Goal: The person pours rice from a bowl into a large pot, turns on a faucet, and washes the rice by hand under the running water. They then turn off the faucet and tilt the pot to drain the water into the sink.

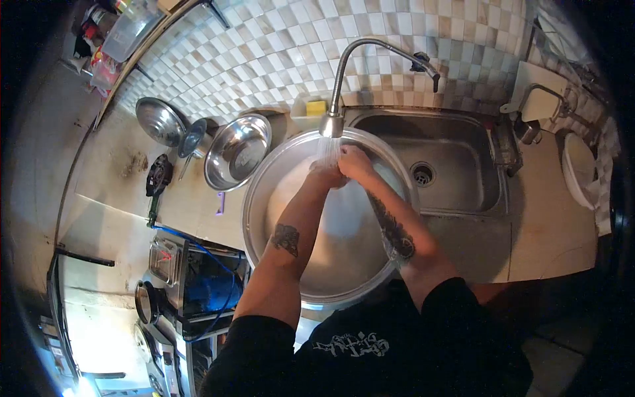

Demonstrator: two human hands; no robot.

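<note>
Water (pixel 326 151) sprays from a faucet head (pixel 332 126) onto my hands, which meet above a large round metal pot (pixel 250 228). Cloudy, pale liquid (pixel 344 255) lies in the pot. My left hand (pixel 329 176) is under the spray, its fingers mostly hidden by water and by the other hand. Curled fingers show on my right hand (pixel 356 163), which is closed up against the left one. Whether something small is between the hands I cannot make out.
A metal sink (pixel 456 169) adjoins the pot on the right. To the left stand a shiny metal bowl (pixel 228 159), a metal lid (pixel 159 121) and a purple item (pixel 220 203). Behind the pot sits a yellow sponge (pixel 316 108). A white basin (pixel 580 169) leans far right.
</note>
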